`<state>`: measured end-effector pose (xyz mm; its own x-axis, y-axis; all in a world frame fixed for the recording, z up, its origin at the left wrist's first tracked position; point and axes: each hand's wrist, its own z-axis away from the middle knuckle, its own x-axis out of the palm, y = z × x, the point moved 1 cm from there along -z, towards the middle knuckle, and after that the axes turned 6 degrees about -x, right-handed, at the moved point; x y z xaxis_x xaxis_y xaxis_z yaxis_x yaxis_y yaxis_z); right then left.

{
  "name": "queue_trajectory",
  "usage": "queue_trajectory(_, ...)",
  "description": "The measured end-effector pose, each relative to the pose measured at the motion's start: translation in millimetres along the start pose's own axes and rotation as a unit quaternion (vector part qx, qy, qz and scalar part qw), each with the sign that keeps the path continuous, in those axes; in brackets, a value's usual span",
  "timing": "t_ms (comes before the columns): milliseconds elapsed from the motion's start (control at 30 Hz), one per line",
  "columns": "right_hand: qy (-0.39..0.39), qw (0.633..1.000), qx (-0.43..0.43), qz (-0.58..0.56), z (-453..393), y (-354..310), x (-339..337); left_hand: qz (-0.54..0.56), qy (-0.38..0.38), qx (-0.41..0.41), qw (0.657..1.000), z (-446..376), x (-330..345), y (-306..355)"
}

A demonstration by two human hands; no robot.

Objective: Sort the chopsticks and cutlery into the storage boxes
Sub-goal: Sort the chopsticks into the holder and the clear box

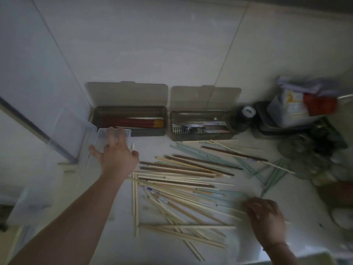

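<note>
A loose pile of chopsticks (183, 180), pale wood, brown and light green, covers the counter's middle. My left hand (116, 150) reaches forward with spread fingers over a clear plastic box (91, 142) at the left, touching its near end. My right hand (265, 219) lies on the pile's right end, blurred, fingers curled down among the sticks; I cannot tell whether it holds any. Behind stand two smoky boxes with raised lids: the left box (129, 119) holds red chopsticks, the right box (200, 125) holds metal cutlery.
A tiled wall rises right behind the boxes. Dark trays, a bag and jars (298, 111) crowd the back right corner. Round dishes and clutter (315, 165) line the right edge. Another clear box lid (32, 199) lies at the near left.
</note>
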<state>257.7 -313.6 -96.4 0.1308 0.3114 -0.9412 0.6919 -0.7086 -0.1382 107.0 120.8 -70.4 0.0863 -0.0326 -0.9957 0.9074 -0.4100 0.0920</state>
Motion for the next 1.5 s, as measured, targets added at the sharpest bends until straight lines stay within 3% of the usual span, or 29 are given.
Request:
queue_trajectory(267, -0.017, 0.999, 0.039, -0.025, -8, -11, -4, -0.005, 0.005, 0.0, 1.0, 0, 0, -1)
queue_trajectory(433, 0.017, 0.991, 0.035, -0.131, -44, -27, -12, -0.008, 0.012, -0.004, 1.0, -1, 1, -2)
queue_trajectory(567, 0.009, 0.939, 0.125, -0.319, -88, -49, -13, 0.006, 0.012, -0.005, 1.0, -1, 0, -4)
queue_trajectory(667, 0.043, 0.865, 0.191, -0.462, -127, -70, -8, 0.012, 0.005, -0.004, 1.0, 1, -2, -3)
queue_trajectory(733, 0.067, 0.822, 0.231, -0.517, -154, -90, -3, 0.008, 0.002, -0.002, 1.0, 2, -4, 0)
queue_trajectory(800, 0.063, 0.811, 0.24, -0.529, -182, -117, 5, 0.005, -0.005, -0.004, 1.0, 2, -4, 0)
queue_trajectory(1100, -0.042, 0.828, 0.251, -0.5, -273, -224, 57, 0.018, -0.012, -0.003, 1.0, 3, -5, -3)
queue_trajectory(1267, -0.124, 0.811, 0.273, -0.503, -289, -244, 75, 0.028, -0.011, -0.002, 1.0, 4, -3, -3)
queue_trajectory(1400, -0.085, 0.896, 0.206, -0.384, -299, -235, 66, 0.025, -0.005, 0.0, 1.0, 5, -4, -2)
queue_trajectory(1500, -0.017, 0.901, 0.18, -0.394, -287, -206, 51, 0.029, -0.005, -0.003, 1.0, 5, -4, -2)
